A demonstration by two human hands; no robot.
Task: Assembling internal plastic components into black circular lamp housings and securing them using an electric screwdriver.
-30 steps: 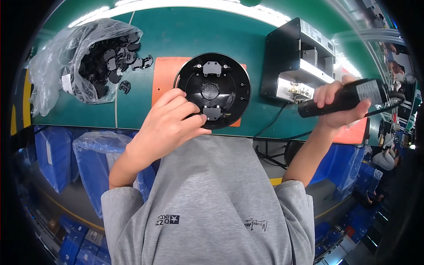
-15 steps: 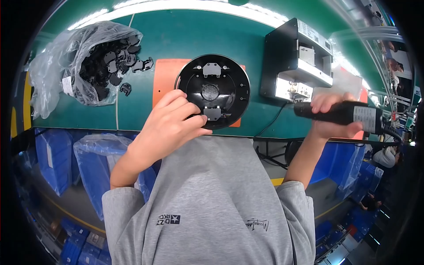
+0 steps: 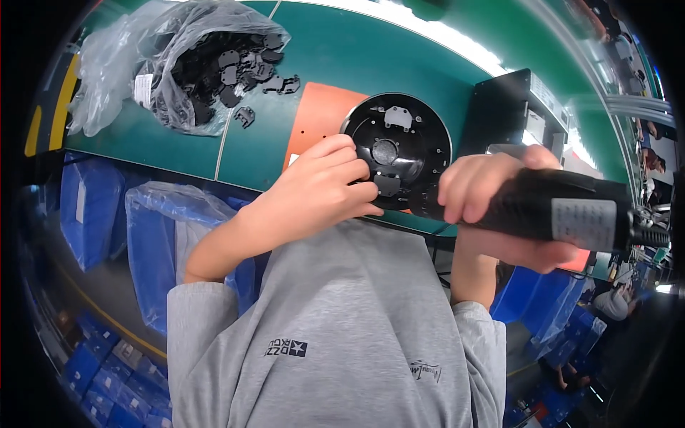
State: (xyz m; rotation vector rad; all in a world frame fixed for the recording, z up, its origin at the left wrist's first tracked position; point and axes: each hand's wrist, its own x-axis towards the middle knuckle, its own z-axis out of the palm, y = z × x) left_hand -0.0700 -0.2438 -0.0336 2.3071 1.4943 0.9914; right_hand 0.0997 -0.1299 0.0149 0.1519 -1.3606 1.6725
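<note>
A round black housing (image 3: 428, 135) with a raised rim lies on an orange mat (image 3: 320, 107). Inside it, one small dark bracket (image 3: 398, 118) sits at the far side and another bracket (image 3: 387, 186) at the near side. My left hand (image 3: 321, 187) grips the housing's near-left rim, its fingertips by the near bracket and partly hidden. A black electric screwdriver (image 3: 531, 196) with a cable lies in the closed grasp of my right hand (image 3: 481, 182). Its front end points left, overlapping the housing's near-right edge in view; the bit cannot be made out.
Several black brackets (image 3: 230, 75) spill from a clear plastic bag (image 3: 175, 85) at the far left of the green table (image 3: 342, 50). One loose bracket (image 3: 245, 116) lies beside it. A black box-shaped device (image 3: 499, 107) stands at the right. Blue bins (image 3: 146, 250) stand below the table edge.
My right hand has brought the screwdriver leftward, from beside the device to the housing's near-right edge. The left hand keeps its place at the rim. The whole view has shifted and tilted.
</note>
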